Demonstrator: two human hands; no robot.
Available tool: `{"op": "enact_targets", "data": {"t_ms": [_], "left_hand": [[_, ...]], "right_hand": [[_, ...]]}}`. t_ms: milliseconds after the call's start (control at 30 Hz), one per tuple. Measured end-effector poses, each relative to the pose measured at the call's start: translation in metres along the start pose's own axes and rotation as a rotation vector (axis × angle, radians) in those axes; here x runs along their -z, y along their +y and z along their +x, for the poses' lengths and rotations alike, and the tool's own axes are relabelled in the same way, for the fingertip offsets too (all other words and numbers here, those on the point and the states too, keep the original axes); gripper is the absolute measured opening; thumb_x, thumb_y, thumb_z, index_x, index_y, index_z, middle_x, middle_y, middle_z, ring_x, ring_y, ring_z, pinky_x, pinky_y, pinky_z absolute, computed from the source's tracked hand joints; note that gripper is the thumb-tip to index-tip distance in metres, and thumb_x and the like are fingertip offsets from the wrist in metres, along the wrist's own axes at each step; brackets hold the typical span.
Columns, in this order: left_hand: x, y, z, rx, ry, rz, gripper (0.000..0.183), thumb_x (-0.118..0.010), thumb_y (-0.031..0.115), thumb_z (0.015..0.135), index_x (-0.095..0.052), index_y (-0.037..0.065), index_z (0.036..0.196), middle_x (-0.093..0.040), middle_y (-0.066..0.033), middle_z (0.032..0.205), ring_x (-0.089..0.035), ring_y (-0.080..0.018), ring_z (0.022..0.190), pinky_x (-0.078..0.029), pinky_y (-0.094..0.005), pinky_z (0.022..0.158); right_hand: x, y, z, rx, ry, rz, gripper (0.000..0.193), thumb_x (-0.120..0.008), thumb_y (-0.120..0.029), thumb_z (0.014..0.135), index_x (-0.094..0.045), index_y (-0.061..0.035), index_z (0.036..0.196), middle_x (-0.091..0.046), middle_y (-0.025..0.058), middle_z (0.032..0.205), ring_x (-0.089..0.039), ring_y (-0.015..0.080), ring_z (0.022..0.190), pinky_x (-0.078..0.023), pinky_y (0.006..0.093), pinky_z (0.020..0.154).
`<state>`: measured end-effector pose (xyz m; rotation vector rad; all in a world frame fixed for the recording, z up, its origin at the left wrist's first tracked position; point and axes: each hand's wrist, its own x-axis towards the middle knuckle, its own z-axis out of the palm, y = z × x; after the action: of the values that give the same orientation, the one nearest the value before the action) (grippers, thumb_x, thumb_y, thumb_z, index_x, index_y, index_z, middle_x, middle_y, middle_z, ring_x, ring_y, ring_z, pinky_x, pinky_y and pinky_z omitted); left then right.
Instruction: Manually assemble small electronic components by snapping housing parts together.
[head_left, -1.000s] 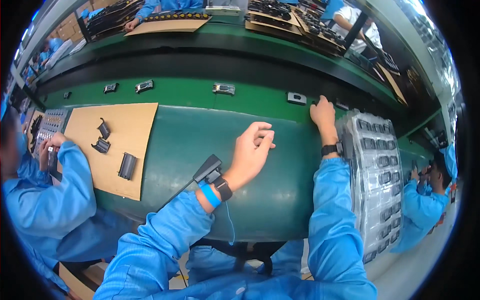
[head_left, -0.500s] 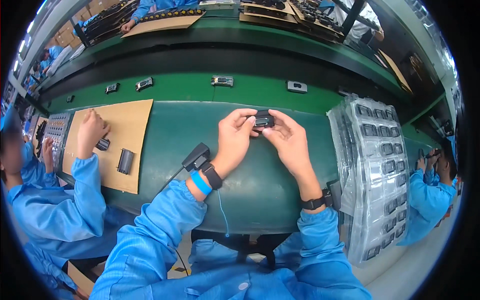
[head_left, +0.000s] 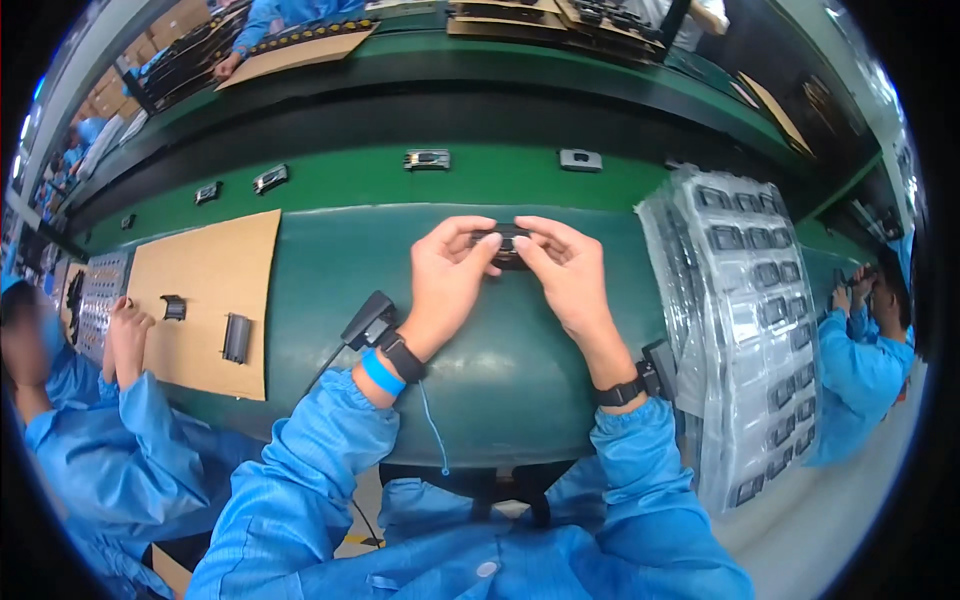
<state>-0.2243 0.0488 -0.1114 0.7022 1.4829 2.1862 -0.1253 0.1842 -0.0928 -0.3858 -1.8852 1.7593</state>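
Note:
A small black rectangular housing [head_left: 509, 255] is held up over the green table mat [head_left: 500, 360], between my two hands. My left hand [head_left: 445, 285] grips its left end, thumb on the face toward me and fingers behind. The right end is gripped by my right hand [head_left: 570, 280] in the same way, with the thumb pressed onto the near face. Thumbs and fingers cover much of the housing, so its details are hard to make out. Black straps circle both wrists, and a blue band [head_left: 381, 372] sits on the left one.
Stacked clear plastic trays [head_left: 745, 330] with black frames stand at right. At left, a cardboard sheet [head_left: 200, 350] bears two dark parts, including a ribbed one [head_left: 236, 338], near a co-worker's hand [head_left: 128, 335]. Beyond the mat, a green strip [head_left: 350, 172] carries several small devices, one grey [head_left: 580, 160].
The housing has tilted in my hands, and both thumbs now lie on its near face. The co-worker's hand has left the smaller dark part on the cardboard. The whole view has shifted slightly.

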Motion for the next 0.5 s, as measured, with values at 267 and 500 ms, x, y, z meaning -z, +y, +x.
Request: {"op": "enact_targets", "data": {"t_ms": [267, 500], "left_hand": [[0.005, 0.009, -0.003, -0.015, -0.027, 0.11, 0.025, -0.07, 0.001, 0.097, -0.063, -0.002, 0.12, -0.071, -0.011, 0.109, -0.07, -0.0161, 0.096, -0.06, -0.0277, 0.079], [0.001, -0.001, 0.002, 0.075, -0.17, 0.069, 0.019, -0.068, -0.002, 0.098, -0.062, 0.001, 0.116, -0.069, -0.0062, 0.103, -0.067, -0.0115, 0.09, -0.057, -0.0249, 0.077]], "right_hand": [[-0.008, 0.002, -0.003, 0.182, -0.031, -0.209, 0.028, -0.074, -0.009, 0.093, -0.072, 0.0018, 0.119, -0.067, 0.0024, 0.086, -0.061, 0.0083, 0.075, -0.052, 0.0275, 0.067], [0.018, -0.043, -0.148, 0.384, 0.319, -0.479, 0.031, -0.069, 0.0, 0.091, -0.069, 0.0003, 0.122, -0.067, 0.0157, 0.102, -0.067, 0.0324, 0.093, -0.056, 0.0392, 0.082]]}}
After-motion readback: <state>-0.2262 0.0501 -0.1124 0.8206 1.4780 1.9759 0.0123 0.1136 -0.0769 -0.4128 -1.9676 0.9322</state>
